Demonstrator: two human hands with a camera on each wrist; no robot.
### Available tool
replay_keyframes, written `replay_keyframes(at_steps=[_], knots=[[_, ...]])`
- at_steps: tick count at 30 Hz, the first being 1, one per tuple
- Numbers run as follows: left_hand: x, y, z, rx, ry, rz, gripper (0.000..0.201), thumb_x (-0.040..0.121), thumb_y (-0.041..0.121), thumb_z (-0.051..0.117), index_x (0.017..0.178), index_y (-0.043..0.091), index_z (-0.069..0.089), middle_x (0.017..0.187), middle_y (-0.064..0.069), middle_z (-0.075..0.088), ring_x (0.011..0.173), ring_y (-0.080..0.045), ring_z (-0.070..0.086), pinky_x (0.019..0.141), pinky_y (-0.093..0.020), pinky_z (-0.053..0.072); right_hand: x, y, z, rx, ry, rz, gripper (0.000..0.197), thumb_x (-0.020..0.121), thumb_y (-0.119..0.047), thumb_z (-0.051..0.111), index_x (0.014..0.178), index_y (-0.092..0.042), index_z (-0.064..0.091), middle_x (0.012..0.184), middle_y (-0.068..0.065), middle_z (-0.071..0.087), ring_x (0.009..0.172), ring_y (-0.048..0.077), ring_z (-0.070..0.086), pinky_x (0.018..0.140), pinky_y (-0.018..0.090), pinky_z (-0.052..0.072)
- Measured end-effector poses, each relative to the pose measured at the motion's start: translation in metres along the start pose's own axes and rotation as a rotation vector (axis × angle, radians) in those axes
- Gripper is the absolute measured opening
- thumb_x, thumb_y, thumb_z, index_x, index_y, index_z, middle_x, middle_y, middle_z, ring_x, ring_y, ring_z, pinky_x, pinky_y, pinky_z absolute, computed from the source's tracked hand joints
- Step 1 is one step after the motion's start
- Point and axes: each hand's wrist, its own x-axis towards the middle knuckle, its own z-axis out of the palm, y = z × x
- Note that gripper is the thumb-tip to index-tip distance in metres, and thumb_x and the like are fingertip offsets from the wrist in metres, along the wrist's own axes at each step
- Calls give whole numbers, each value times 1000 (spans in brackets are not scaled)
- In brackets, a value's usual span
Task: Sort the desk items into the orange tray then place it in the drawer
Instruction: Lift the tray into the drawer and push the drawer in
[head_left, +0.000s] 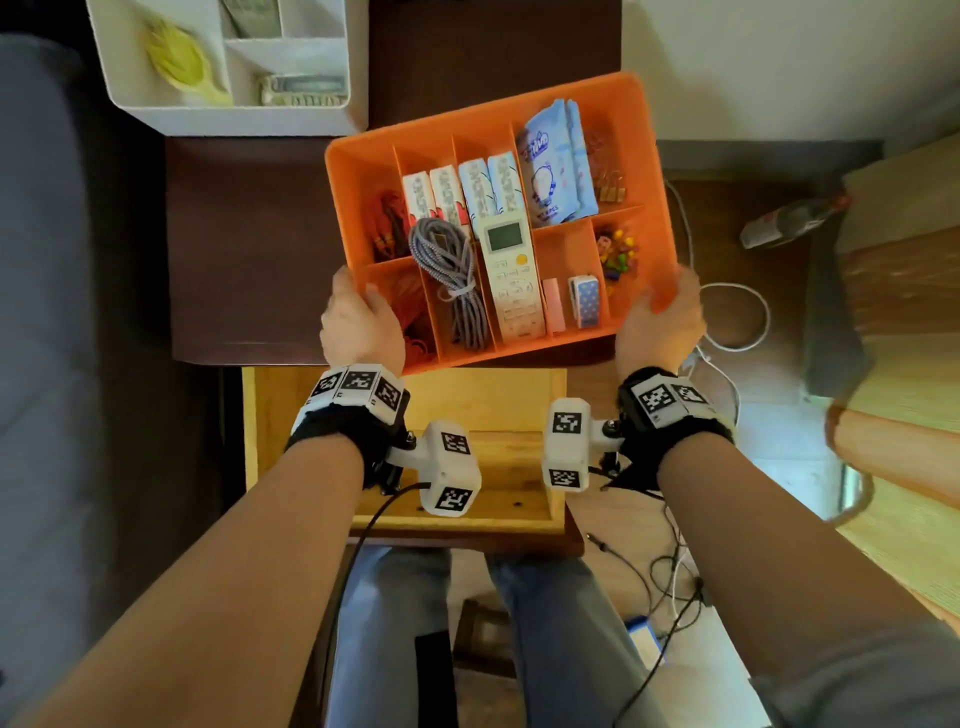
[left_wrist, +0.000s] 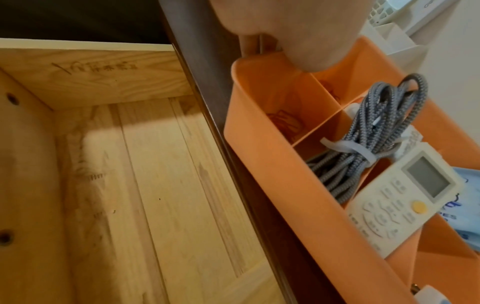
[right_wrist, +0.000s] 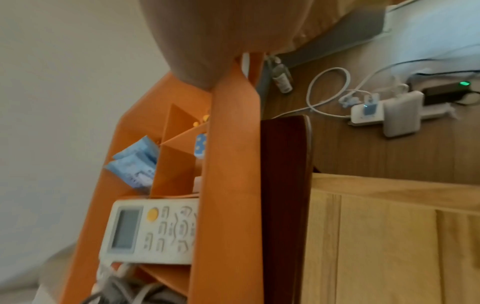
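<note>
Both hands are on the orange tray (head_left: 644, 171) here, one at each near corner; the left hand (head_left: 358, 325) grips the lower-left corner with its thumb hooked over the rim, and the right hand (head_left: 657, 325) grips the lower-right corner the same way; the tray sits in the middle of the head view, tilted a bit clockwise, over the near edge of the dark brown tabletop (head_left: 249, 249); just below it in the frame the wooden drawer (head_left: 511, 400) is pulled open, showing bare pale boards in the left wrist view; inside the tray, a white remote (head_left: 511, 275) lies in a centre slot with a bundled grey cable (head_left: 452, 275) just left of it; small tissue packs (head_left: 467, 195) stand in the slots above those, and a bigger blue wipes pack (head_left: 556, 161) fills the upper-right section; colourful push pins (head_left: 615, 252) are in the right compartment, with a blue dotted little box (head_left: 584, 301) to their lower left; a white organiser (head_left: 156, 98) sits at the upper left of the frame, well apart from the tray; a white cord (head_left: 737, 312) loops on the floor at the right.
</note>
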Motion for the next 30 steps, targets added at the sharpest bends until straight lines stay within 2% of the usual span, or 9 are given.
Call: replay_keyframes(at_steps=[4,8,13,16,19,22,26,28,30], knots=[[-4,-3,1,70,-98,-49,30,98,17,36,126,8,40,122,-21,57,113,-42,53,92,-47,42,-2,-2,0,-13,50,97,41,88,1,43,125,-11,55,122,13,61,115,28,55,92,28,38],[-5,-8,-1,94,-113,-59,27,99,19,36,119,3,44,121,-23,56,114,-42,51,92,-47,41,-6,-7,-1,-52,61,201,43,85,5,40,124,-7,53,126,15,57,117,29,52,91,30,39],[-7,-25,-10,108,-86,-70,26,98,15,37,118,1,45,118,-24,58,112,-42,53,90,-46,42,-23,2,-4,-46,-18,214,37,80,5,45,115,-4,55,118,15,62,107,29,59,69,23,39],[-13,-44,-14,123,-82,-86,25,98,13,37,117,0,46,116,-25,59,111,-42,53,88,-46,42,-40,11,-3,-57,-73,208,38,79,4,46,113,-6,59,111,14,66,101,30,62,72,25,41],[-25,-64,-20,111,-85,-93,26,98,13,36,118,1,46,114,-25,60,110,-42,54,87,-46,44,-63,17,-6,-44,-61,221,36,81,4,43,107,-6,66,105,16,68,99,32,61,78,29,43],[-33,-85,-28,102,-86,-72,27,98,15,36,120,3,47,114,-24,60,110,-42,55,87,-46,45,-93,30,-10,-46,-27,254,41,79,7,40,106,-6,68,103,16,68,97,33,61,81,35,47],[-40,-115,-40,89,-77,1,28,98,16,37,122,4,47,113,-23,61,107,-41,57,86,-45,46,-135,51,-7,4,75,285,42,74,10,38,99,-3,70,95,22,67,89,37,62,80,40,52],[-46,-128,-45,74,-76,28,26,99,15,37,119,4,48,110,-23,62,105,-41,58,85,-45,47,-154,58,-7,31,113,300,40,74,10,38,96,-1,69,89,18,65,86,35,61,81,42,52],[-54,-139,-50,69,-78,42,24,99,15,36,116,3,48,109,-23,62,104,-41,58,82,-44,47,-169,65,-9,57,136,311,38,75,12,38,95,2,68,83,13,59,81,29,57,79,38,48]])
